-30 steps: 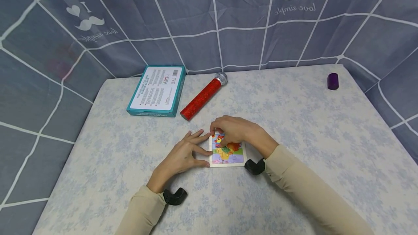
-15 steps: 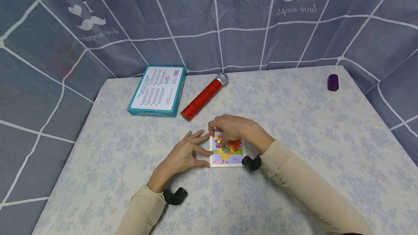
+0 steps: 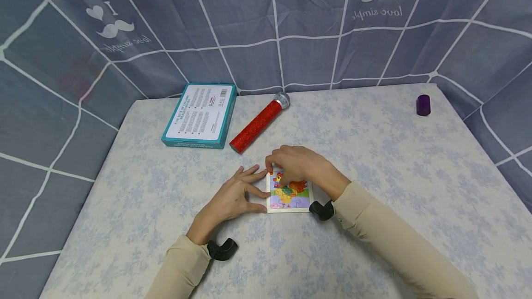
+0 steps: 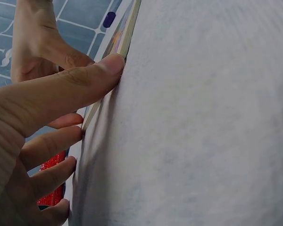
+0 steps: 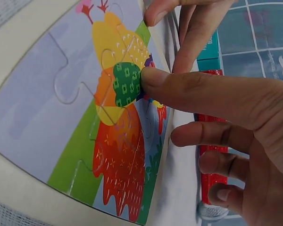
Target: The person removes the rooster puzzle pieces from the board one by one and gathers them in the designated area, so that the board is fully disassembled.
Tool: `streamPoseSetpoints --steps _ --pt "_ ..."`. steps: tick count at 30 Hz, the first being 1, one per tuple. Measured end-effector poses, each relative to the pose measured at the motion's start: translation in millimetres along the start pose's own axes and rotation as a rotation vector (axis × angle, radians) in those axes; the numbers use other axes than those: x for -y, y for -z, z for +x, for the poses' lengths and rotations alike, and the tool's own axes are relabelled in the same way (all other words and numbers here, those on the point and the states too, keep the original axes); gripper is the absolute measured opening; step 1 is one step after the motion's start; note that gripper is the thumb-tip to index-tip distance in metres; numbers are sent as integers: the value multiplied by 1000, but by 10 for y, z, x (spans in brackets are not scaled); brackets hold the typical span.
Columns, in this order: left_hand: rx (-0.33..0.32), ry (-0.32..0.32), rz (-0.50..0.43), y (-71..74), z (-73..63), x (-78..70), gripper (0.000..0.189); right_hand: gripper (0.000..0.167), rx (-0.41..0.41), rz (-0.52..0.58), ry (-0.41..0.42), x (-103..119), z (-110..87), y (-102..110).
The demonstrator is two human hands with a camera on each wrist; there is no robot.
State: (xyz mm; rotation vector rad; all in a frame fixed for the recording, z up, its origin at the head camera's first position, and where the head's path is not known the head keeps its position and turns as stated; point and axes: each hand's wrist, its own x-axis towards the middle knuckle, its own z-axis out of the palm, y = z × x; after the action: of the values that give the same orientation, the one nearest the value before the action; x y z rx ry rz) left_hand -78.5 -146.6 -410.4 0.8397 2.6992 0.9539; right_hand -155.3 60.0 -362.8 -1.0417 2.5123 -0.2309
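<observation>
A small square jigsaw puzzle (image 3: 297,200) with a colourful rooster and a pale frame lies flat on the table. My left hand (image 3: 232,197) rests at its left side, thumb and index fingertip against the frame edge, other fingers spread. My right hand (image 3: 297,163) reaches over the upper part with bent fingers. In the right wrist view, its thumb (image 5: 193,89) presses on the picture near the green wing (image 5: 126,84), the other fingers curling past the frame's edge. The right index fingertip is hidden there behind the thumb. The left wrist view shows the puzzle's frame (image 4: 128,35) edge-on, low on the cloth.
Behind the hands lie a red glittery microphone (image 3: 257,126) with a silver head and a flat teal box (image 3: 199,114) with a white printed label. A small purple cylinder (image 3: 423,105) stands at the far right. Blue checked cloth (image 3: 307,22) hangs around the table (image 3: 374,142).
The right wrist has shifted very slightly to the left. The left hand and the puzzle stay in place.
</observation>
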Motion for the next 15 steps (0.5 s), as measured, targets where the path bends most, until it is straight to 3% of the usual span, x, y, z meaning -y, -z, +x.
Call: streamPoseSetpoints --steps 15 --pt "-13 -4 -12 -6 3 -10 36 39 -12 -196 46 109 -4 49"
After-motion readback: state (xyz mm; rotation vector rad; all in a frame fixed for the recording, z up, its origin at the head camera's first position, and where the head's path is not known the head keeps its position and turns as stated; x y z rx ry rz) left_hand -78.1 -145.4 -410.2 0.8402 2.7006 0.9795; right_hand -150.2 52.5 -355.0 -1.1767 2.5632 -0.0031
